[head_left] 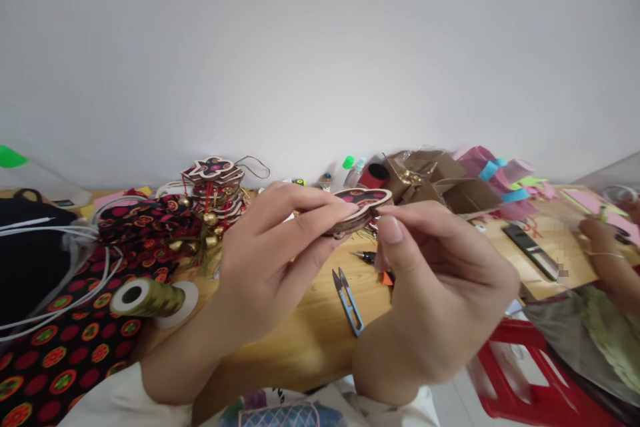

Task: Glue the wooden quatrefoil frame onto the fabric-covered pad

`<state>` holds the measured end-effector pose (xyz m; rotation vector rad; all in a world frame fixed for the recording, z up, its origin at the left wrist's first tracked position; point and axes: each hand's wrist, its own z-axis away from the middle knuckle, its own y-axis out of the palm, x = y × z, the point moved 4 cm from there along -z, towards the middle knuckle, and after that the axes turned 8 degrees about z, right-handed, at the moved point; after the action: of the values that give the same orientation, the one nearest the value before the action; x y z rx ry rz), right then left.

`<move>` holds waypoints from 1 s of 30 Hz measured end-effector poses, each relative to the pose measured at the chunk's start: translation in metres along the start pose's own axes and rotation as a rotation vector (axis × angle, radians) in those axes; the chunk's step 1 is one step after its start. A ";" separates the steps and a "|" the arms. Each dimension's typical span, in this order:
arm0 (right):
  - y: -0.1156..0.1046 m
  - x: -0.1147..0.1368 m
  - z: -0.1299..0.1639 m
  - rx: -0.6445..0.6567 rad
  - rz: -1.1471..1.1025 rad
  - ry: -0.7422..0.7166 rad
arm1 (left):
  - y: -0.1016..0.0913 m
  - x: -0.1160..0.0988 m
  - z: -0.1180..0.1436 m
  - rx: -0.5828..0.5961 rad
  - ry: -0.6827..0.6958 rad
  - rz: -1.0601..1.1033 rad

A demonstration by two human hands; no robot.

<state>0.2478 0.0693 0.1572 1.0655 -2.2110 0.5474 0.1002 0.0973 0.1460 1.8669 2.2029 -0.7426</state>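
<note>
Fingers of the left hand pinch a flat wooden ornament faced with red patterned fabric, held level above the pale wooden table. The right hand meets its right edge, thumb and forefinger closed together as if on something thin; whether a cord or pin sits there cannot be made out. Judging by this, trimming or threading at that edge is in hand, and the next move calls for a steady, fine grip. Small steel thread snips lie below. Another person's hand at the right is blurred.
</note>
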 end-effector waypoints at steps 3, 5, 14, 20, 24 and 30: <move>0.000 0.001 0.000 0.048 0.008 0.002 | 0.000 0.001 0.001 0.018 0.013 -0.028; 0.001 0.002 0.001 0.076 0.017 0.003 | -0.001 0.001 0.001 0.017 0.025 -0.030; 0.002 0.002 -0.001 0.152 -0.045 -0.007 | 0.001 0.000 0.000 0.025 0.004 0.158; 0.005 0.002 -0.001 0.239 -0.223 0.017 | 0.009 0.004 0.006 0.074 -0.145 0.535; 0.009 -0.001 0.001 0.254 -0.275 0.030 | 0.019 0.002 0.010 0.110 -0.255 0.698; 0.009 0.002 0.002 0.170 -0.224 0.011 | 0.026 0.003 0.014 0.097 -0.262 0.755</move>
<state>0.2386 0.0726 0.1564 1.3740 -2.0288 0.6480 0.1215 0.0962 0.1259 2.2483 1.1736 -0.8630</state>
